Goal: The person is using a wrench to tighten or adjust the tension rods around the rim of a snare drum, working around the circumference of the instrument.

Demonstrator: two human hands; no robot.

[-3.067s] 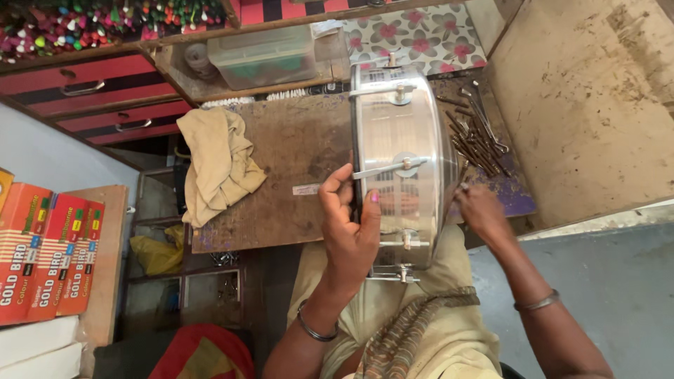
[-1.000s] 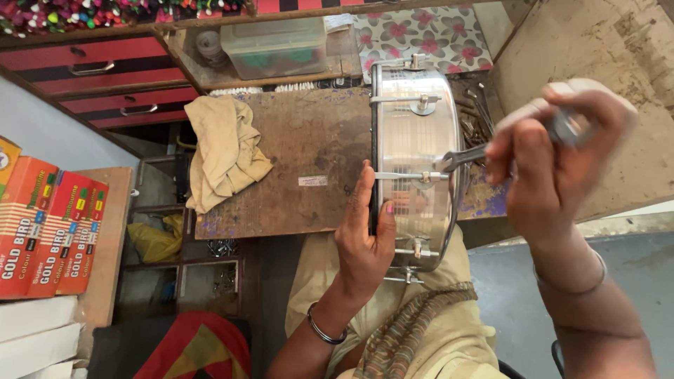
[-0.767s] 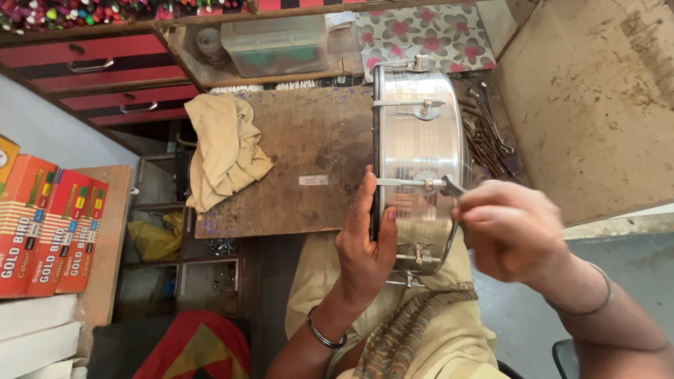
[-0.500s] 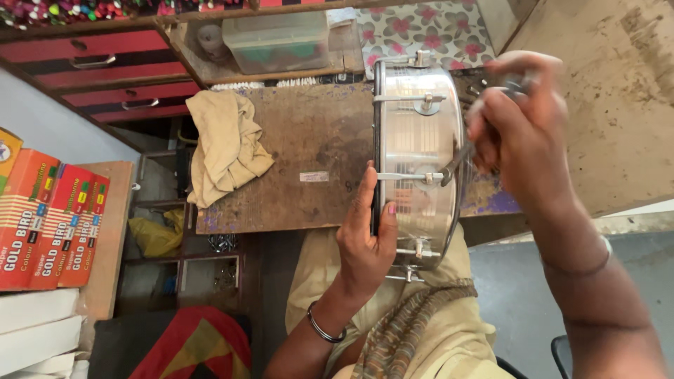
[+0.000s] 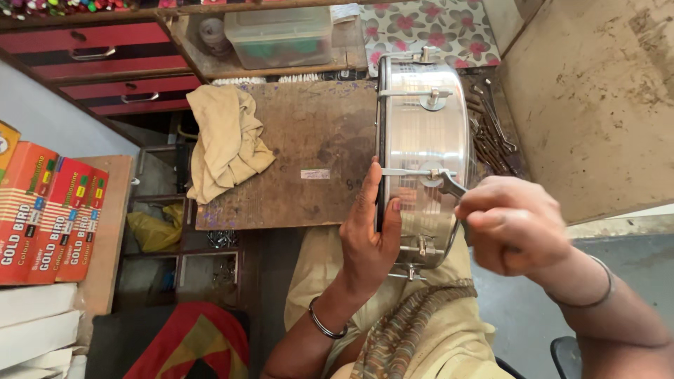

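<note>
my left hand (image 5: pixel 371 231) pins the shiny drum (image 5: pixel 423 151) on the counter (image 5: pixel 295 140); my right hand (image 5: pixel 512 231), grip pinching the small wrench (image 5: pixel 449 184), should turn slow and stay on the nut.

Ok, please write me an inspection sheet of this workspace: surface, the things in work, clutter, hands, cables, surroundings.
Surface: worn wooden board, stained.
Things in work: shiny metal drum on its side, tension rods along the shell; small wrench set on one rod's lug.
Clutter: beige cloth on the board; loose metal rods beside the drum.
Hands: left hand steadies the drum's rim; right hand has its grip on the wrench.
Cables: nothing seen.
Surroundings: red drawers, clear plastic box, orange cartons.
</note>
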